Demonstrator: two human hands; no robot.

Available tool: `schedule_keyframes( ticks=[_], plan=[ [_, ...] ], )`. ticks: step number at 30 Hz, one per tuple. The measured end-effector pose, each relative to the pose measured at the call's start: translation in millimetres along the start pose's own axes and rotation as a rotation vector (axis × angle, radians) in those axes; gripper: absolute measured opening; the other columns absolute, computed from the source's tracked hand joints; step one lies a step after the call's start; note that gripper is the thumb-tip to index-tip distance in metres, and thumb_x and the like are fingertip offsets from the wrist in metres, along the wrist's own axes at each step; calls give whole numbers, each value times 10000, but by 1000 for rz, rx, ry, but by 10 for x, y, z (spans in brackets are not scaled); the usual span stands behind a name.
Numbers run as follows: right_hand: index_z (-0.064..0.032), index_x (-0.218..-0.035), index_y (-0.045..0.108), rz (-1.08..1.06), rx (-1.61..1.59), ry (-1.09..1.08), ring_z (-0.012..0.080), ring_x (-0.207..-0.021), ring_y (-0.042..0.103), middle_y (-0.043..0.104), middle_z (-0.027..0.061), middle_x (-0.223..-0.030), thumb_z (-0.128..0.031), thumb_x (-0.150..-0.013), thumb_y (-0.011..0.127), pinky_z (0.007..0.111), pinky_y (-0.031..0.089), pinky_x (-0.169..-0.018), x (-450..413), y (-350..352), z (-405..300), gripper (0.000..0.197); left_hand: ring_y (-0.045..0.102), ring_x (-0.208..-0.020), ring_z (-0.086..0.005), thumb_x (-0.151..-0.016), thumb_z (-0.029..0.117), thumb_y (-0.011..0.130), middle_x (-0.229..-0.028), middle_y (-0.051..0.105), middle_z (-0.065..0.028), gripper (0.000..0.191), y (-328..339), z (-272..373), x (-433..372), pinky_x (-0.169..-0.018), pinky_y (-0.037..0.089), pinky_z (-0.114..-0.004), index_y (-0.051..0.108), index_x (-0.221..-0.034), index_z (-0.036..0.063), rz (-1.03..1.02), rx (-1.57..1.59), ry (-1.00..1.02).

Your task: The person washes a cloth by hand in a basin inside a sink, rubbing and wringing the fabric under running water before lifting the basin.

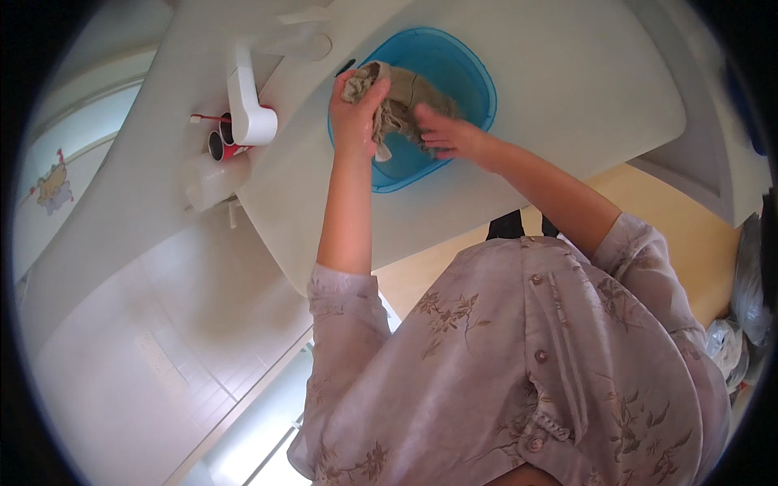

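A blue plastic basin (pixel 419 181) with water in it stands on a pale countertop. My left hand (pixel 358 112) grips one end of a wet, grey-beige cloth (pixel 408 88) at the basin's left side. The cloth hangs in folds over the water, and a small white tag or cord end dangles from it. My right hand (pixel 453 136), slightly blurred, has its fingers apart against or just in front of the cloth's lower right part. Whether those fingers touch the cloth, I cannot tell.
Left of the basin are a white device (pixel 250 103), dark-mouthed red cups (pixel 217 146) with a red toothbrush (pixel 209 117), and a translucent container (pixel 216 179). Plastic bags (pixel 726 346) lie at the far right. A wall-side mirror or window edge (pixel 115 109) is at upper left.
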State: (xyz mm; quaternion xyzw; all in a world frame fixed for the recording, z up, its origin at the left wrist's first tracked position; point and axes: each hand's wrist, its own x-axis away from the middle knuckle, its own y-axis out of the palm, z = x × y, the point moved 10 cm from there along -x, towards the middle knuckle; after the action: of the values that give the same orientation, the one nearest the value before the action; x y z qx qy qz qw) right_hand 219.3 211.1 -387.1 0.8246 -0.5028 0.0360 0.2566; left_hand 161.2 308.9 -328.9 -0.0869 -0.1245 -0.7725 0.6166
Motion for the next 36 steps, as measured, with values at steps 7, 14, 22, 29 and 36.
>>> schedule_keyframes(
  ticks=[7,14,22,29,36],
  plan=[
    [-16,-1176,284,138,-1331,103,315,-1010,444,410,170,-1126,-471,-747,505,462,344,-873,-590,-12,60,663,462,-743,-122,-544,-2,554,-798,493,-25,255,285,671,1051,-675,392,-243,508,-792,32,-303,-412,663],
    [-61,-917,501,213,-1404,272,243,-893,517,548,85,-904,-298,-776,545,434,413,-806,-712,180,412,279,473,-866,-181,-570,-22,502,-952,478,-86,458,-597,455,623,-775,396,-270,428,-1014,59,-46,25,469],
    [-114,-934,523,-113,-1591,64,218,-902,515,554,43,-942,-380,-713,600,370,426,-798,-482,292,30,354,259,-1170,-259,-761,481,479,-1221,356,-103,620,-779,-1391,468,-954,227,-445,309,-1216,96,502,527,-400],
    [-110,-1074,465,-144,-1438,52,190,-984,481,503,36,-1064,-345,-724,604,346,400,-842,-260,525,-108,444,416,-1039,-262,-765,554,385,-1147,424,-92,624,86,-787,193,-867,356,-392,376,-1168,77,-249,1031,-55],
    [-91,-1132,420,42,-654,180,172,-1008,463,482,49,-1083,-314,-677,664,341,376,-859,-256,323,-78,563,525,-833,-243,-737,178,542,-947,531,-88,340,-447,-733,-141,-733,440,-346,460,-1045,59,29,511,-278]
  ],
)
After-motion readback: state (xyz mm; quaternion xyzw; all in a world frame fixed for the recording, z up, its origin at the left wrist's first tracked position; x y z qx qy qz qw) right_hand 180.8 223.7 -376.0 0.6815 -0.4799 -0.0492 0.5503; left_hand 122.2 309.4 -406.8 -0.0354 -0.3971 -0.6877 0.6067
